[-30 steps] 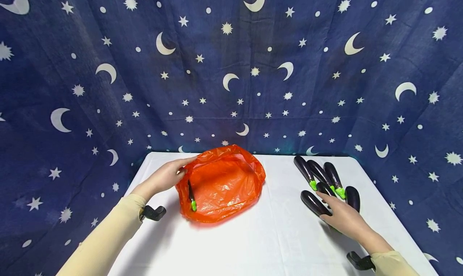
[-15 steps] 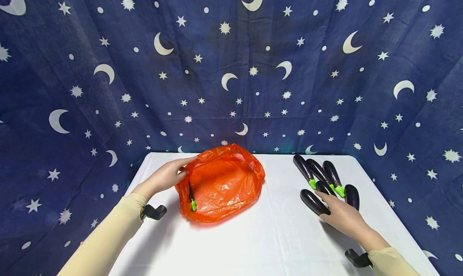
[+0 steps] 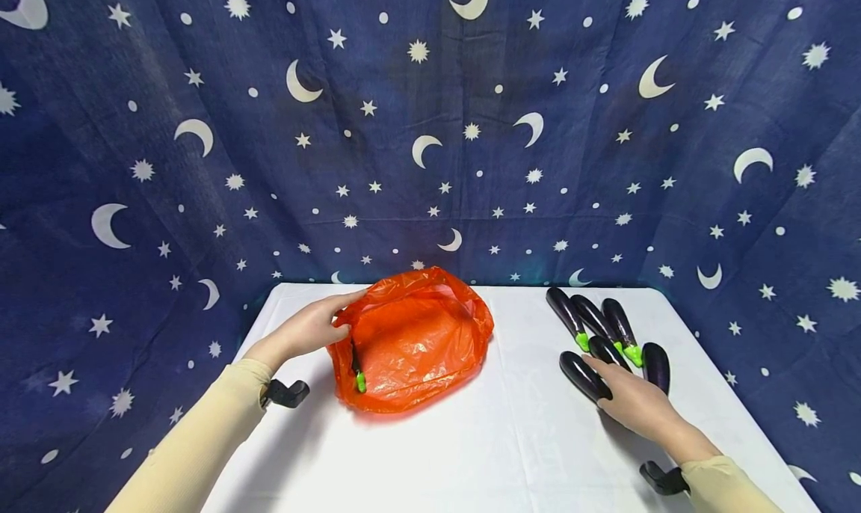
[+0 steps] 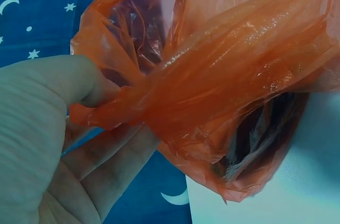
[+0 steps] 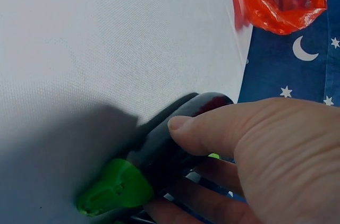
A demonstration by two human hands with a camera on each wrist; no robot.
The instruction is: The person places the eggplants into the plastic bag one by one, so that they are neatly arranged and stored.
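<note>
With its thumb and fingers my left hand (image 3: 311, 324) pinches the left rim of an orange-red plastic bag (image 3: 417, 341), whose mouth faces me. Inside the bag, at its left side, lies an eggplant (image 3: 356, 363) with a green cap. On the right, my right hand (image 3: 639, 402) grips a dark purple eggplant (image 3: 580, 372) lying on the table; its thumb presses one side and the fingers reach round the other. The right wrist view shows that eggplant's green cap (image 5: 117, 187) pointing lower left. Behind this hand lie several more eggplants (image 3: 619, 324), one partly covered by the fingers.
A white cloth covers the table (image 3: 457, 461). A dark blue curtain (image 3: 430, 124) with moons and stars stands behind and at both sides. One eggplant (image 3: 655, 367) lies apart, just right of my right hand. Black wrist straps (image 3: 285, 395) show at both cuffs.
My right hand's fingers have drawn slightly left and closer round the near eggplant. The left thumb has shifted down a little on the bag's rim. The bag has stayed in place.
</note>
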